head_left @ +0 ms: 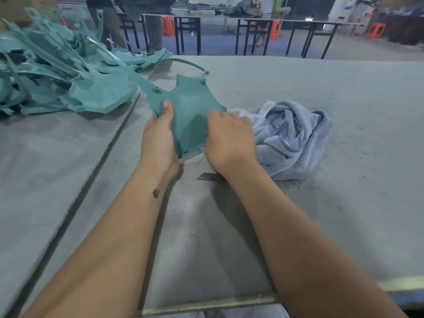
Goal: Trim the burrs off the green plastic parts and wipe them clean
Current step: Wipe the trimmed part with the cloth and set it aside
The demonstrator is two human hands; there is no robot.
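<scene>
- the left hand (pixel 158 136) grips the near-left edge of a green plastic part (pixel 190 106), thumb laid flat on its upper face; the fingers underneath are hidden by the part itself.
- the right hand (pixel 229 138) sits at the part's near-right edge with its fingers curled onto the rim — whether it pinches the edge or something small against it cannot be told, since the fingertips are turned away from the camera.
- the part is held tilted just above the table (pixel 321 88), in front of the person, with a thin curved arm (pixel 190 64) running off its far corner; a few small bosses show on its face.
- a dark blade-like thing (pixel 207 177) lies on the table just under the right wrist; only its tip shows, so what it is stays unclear.
- a crumpled light blue cloth (pixel 293 138) lies just beside the right hand, touching the table.
- a heap of more green parts (pixel 57 74) fills the far left, cut off by the frame edge and blurred.
- the table is covered in grey felt-like fabric, with a ribbed grey mat (pixel 195 226) under the forearms, a dark seam (pixel 91 175) running diagonally on the left, and pale shavings scattered near the cloth.
- beyond — black-legged tables (pixel 286 21), orange stools (pixel 168 25) and the legs of a standing person (pixel 107 24), all soft and hard to make out.
</scene>
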